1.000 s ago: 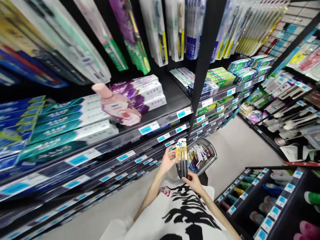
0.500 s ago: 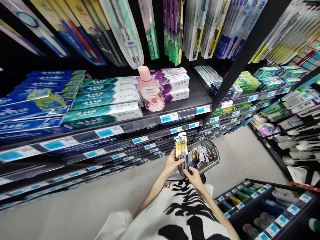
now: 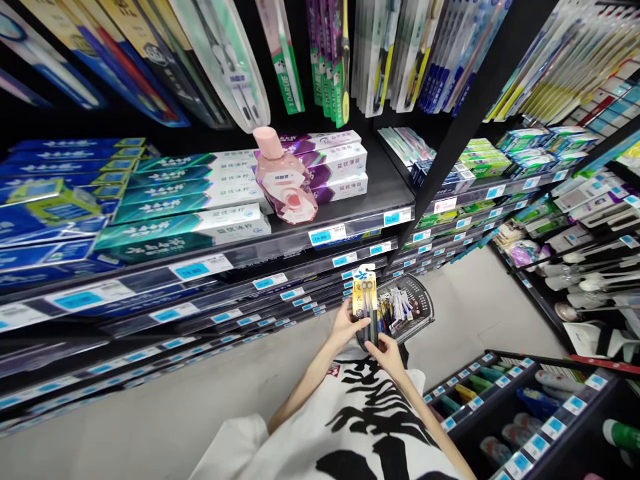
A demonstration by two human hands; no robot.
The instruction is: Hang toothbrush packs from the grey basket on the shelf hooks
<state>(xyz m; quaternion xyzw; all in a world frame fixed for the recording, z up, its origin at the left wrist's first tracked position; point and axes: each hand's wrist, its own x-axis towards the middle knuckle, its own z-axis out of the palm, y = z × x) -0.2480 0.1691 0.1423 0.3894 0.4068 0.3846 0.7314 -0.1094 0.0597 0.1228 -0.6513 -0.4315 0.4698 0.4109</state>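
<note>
A toothbrush pack with a yellow and black card and two dark toothbrushes is held upright in front of my chest. My left hand grips its left side, thumb across the front. Lower down, my right hand pinches the bottom right edge of the same pack. Just behind the pack, a dark shopping basket holds several packaged items, perhaps toothbrushes; the pack hides part of it.
On the shelf at left lie teal toothpaste boxes, purple and white boxes and a pink bottle. Toothbrush packs hang above. A low rack of slippers stands at right, beyond grey floor.
My left fingers have moved lower, and its thumb now lies across the pack's front. The right hand keeps its hold near the bottom. The camera view has swung across the shelves.
</note>
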